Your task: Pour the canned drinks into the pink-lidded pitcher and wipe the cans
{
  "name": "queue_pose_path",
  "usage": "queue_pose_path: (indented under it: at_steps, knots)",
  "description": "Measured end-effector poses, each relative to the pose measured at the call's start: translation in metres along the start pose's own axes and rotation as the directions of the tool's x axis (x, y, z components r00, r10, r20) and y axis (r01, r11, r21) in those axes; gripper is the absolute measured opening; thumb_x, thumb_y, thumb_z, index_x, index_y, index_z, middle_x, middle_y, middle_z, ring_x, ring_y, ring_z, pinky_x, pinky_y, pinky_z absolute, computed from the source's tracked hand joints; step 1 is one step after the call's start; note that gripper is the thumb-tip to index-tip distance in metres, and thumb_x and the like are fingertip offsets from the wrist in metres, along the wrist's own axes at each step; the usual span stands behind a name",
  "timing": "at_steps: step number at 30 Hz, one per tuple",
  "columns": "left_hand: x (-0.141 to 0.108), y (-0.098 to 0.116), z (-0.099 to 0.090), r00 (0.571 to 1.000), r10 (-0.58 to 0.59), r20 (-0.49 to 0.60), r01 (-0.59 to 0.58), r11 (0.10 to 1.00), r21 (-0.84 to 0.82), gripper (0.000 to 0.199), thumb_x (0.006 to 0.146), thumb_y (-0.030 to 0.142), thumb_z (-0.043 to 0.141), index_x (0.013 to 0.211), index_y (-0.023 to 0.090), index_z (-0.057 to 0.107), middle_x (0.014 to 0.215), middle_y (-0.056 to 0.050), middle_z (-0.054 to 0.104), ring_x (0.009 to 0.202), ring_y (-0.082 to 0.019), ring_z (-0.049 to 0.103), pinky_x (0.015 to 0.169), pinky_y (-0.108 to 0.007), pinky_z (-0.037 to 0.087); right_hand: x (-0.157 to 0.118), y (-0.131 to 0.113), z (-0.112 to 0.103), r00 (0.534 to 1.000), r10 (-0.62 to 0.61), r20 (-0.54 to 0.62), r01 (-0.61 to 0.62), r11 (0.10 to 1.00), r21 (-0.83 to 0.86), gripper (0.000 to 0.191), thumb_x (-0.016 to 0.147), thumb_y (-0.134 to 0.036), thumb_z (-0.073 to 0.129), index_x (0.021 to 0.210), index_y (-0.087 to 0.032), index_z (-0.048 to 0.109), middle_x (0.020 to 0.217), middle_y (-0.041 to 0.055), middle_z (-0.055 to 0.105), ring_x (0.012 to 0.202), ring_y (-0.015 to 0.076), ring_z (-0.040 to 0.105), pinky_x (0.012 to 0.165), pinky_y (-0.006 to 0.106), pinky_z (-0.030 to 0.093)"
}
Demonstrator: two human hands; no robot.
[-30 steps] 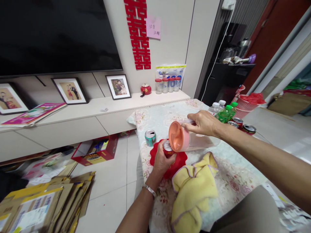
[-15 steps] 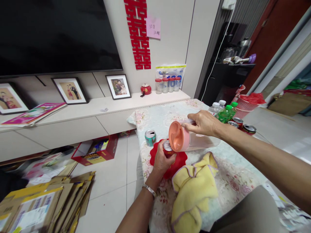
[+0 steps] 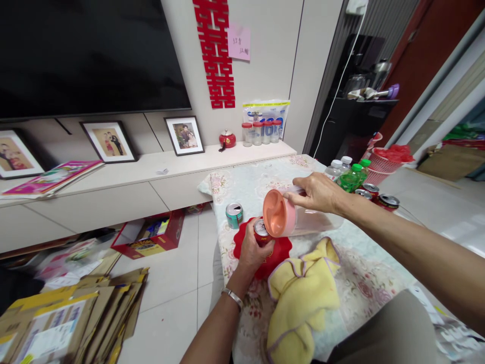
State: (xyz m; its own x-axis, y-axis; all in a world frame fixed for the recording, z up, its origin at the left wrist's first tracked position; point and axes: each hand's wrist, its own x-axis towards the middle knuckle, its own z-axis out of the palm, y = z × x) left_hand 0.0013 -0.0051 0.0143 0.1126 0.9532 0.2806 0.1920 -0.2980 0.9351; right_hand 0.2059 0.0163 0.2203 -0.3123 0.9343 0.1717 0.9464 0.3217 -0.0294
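Observation:
My left hand (image 3: pixel 254 248) is wrapped round a red drink can (image 3: pixel 261 228) that stands over a red scalloped mat (image 3: pixel 281 255). In my right hand (image 3: pixel 312 193) is the handle of a clear pitcher with a pink-orange lid (image 3: pixel 279 215). The pitcher (image 3: pixel 314 222) lies tilted on its side in the air, its lid close to the can's top. Whether liquid runs between them I cannot tell. A teal can (image 3: pixel 234 215) with its top opened stands left of the mat. Nearest me on the table lies a crumpled yellow cloth (image 3: pixel 306 298) with purple edging.
Bottles with green and white caps (image 3: pixel 352 177) and several cans (image 3: pixel 387 201) stand at the table's right side. Behind is a low cabinet (image 3: pixel 144 179) with photo frames and glass jars (image 3: pixel 261 134). Flattened cardboard (image 3: pixel 76 318) and a red box (image 3: pixel 151 235) are on the floor, left.

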Motion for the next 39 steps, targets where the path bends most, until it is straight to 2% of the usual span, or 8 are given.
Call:
queue_pose_path:
  at_steps: [9, 24, 39]
  knots:
    - [0.0006, -0.0012, 0.0007, 1.000, 0.012, -0.013, -0.012, 1.000, -0.001, 0.070, 0.067, 0.022, 0.073, 0.132, 0.021, 0.048, 0.128, -0.011, 0.067, 0.119, -0.028, 0.067, 0.105, -0.043, 0.053, 0.0011, 0.0019, 0.0030, 1.000, -0.004, -0.012, 0.004, 1.000, 0.016, 0.039, 0.088, -0.054, 0.050, 0.067, -0.021, 0.055, 0.051, -0.0016, 0.044, 0.051, 0.0135, 0.037, 0.054, 0.029, 0.022]
    - [0.0004, 0.0005, -0.0003, 1.000, -0.004, 0.003, 0.004, 1.000, 0.010, 0.071, 0.068, 0.023, 0.073, 0.134, 0.019, 0.046, 0.130, -0.013, 0.065, 0.120, -0.028, 0.066, 0.107, -0.044, 0.052, 0.0002, 0.0035, 0.0049, 1.000, 0.011, -0.018, -0.010, 1.000, 0.030, 0.039, 0.088, -0.055, 0.049, 0.066, -0.022, 0.053, 0.050, -0.0015, 0.044, 0.051, 0.0142, 0.038, 0.055, 0.030, 0.023]
    - [0.0004, 0.0023, -0.0011, 1.000, 0.003, 0.012, -0.003, 1.000, 0.012, 0.069, 0.069, 0.020, 0.073, 0.133, 0.022, 0.046, 0.130, -0.011, 0.065, 0.121, -0.028, 0.065, 0.106, -0.045, 0.052, -0.0028, 0.0041, 0.0043, 1.000, 0.027, -0.009, -0.026, 0.997, 0.071, 0.039, 0.088, -0.054, 0.050, 0.065, -0.022, 0.052, 0.050, -0.0012, 0.045, 0.050, 0.0145, 0.041, 0.055, 0.030, 0.024]
